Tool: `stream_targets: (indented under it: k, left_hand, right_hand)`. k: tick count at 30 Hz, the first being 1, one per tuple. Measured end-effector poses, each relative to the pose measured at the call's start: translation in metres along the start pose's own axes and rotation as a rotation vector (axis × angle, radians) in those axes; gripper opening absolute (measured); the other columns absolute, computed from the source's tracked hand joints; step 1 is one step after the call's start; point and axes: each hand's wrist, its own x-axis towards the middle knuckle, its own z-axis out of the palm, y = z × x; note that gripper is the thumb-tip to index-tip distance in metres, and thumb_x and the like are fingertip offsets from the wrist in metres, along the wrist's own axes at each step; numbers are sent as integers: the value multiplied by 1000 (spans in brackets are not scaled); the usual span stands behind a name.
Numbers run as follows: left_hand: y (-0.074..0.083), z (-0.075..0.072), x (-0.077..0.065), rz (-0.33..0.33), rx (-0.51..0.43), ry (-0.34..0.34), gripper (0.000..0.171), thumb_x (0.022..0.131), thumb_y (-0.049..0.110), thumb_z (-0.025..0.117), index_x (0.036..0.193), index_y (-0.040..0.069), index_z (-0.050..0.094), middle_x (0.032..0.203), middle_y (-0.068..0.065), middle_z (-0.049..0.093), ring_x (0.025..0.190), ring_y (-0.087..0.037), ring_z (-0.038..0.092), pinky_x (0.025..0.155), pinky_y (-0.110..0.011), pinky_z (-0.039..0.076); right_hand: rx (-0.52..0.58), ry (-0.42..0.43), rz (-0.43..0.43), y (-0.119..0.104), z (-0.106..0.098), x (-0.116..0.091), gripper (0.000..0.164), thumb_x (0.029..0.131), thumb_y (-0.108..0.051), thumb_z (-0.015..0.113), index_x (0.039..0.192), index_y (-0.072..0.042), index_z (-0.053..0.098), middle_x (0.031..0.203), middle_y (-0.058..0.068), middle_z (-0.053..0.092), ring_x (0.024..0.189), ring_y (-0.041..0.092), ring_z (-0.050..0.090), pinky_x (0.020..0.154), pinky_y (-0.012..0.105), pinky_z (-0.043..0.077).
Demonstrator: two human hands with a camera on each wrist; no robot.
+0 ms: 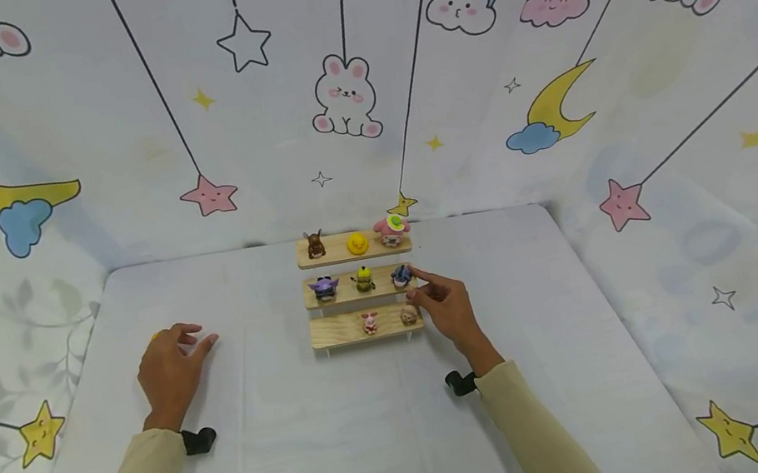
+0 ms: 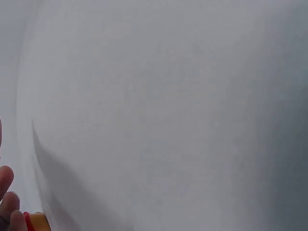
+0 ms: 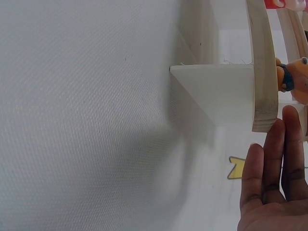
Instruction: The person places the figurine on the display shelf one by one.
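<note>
At the right end of the middle shelf [image 1: 352, 299], my right hand [image 1: 450, 313] pinches a small blue figurine [image 1: 399, 276] between thumb and index finger. In the right wrist view, its other fingers [image 3: 274, 156] are fairly straight, beside the lower shelf's end. My left hand [image 1: 171, 376] hovers left of the shelves, thumb and index finger apart. Its lower fingers hold a small red and yellow object [image 2: 38, 222], mostly hidden. A purple figurine [image 1: 325, 287] and a yellow-green one [image 1: 363, 279] stand on the middle shelf.
The top shelf [image 1: 338, 254] holds a brown figurine [image 1: 315, 245], a yellow one [image 1: 357, 244] and a pink one [image 1: 392, 231]. On the bottom shelf [image 1: 338, 331] stand a pink-and-white figurine [image 1: 370, 323] and a tan one [image 1: 409, 315]. Printed cloth surrounds the white table [image 1: 296, 454].
</note>
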Motion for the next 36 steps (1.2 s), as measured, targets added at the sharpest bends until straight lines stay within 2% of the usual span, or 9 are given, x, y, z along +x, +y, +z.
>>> stream_targets:
  k: [8,15,17,20,25,29,33,36]
  left_hand:
    - [3,-10,8,16,0,94,29,80,23,85,102,8,73,85,-14,68,72,-25,55,56,-36,39]
    - [-3,-18,14,-28,-1,130,32,79,20,85,107,9,73,106,-20,66,85,-36,61,58,-48,44]
    - [-6,-20,15,-41,2,124,34,80,19,85,110,9,73,112,-21,65,89,-39,62,62,-52,45]
    - [-9,-23,15,-75,8,96,34,81,19,84,110,9,73,112,-22,66,91,-41,62,65,-53,45]
    - [-13,-26,14,-120,10,62,30,84,17,81,111,9,73,100,-21,66,84,-37,60,63,-43,40]
    - [-17,-27,15,-138,16,57,29,86,16,79,113,8,72,92,-20,63,77,-34,58,59,-38,37]
    - [-24,-29,15,-191,15,23,29,87,19,78,113,8,72,92,-20,63,76,-32,58,57,-36,35]
    - [-27,-31,15,-227,6,6,28,88,21,77,114,9,72,98,-20,67,78,-31,59,58,-36,35]
  right_hand:
    - [-11,-6,-1,1,0,1,45,91,-32,72,135,-37,61,100,14,76,87,16,73,82,53,52]
    - [9,-32,18,1,-2,3,47,94,-23,70,139,-28,59,107,27,71,88,19,72,83,55,51]
    - [7,-26,20,1,-2,3,47,93,-24,71,138,-29,59,107,27,71,87,18,72,82,54,51]
    - [-5,-12,17,2,-1,2,45,92,-29,72,136,-35,61,105,23,73,87,17,72,79,49,52]
    - [-18,2,3,2,0,2,44,90,-36,73,132,-40,62,102,17,75,87,18,72,76,39,53]
    - [-16,6,5,2,0,2,44,89,-38,73,132,-42,62,101,14,76,88,19,72,78,40,54]
    - [-16,6,25,1,0,1,44,89,-38,73,130,-44,63,100,10,76,89,18,72,79,38,53]
    - [-15,6,29,0,0,0,43,89,-38,73,130,-44,63,100,9,76,89,18,72,80,35,53]
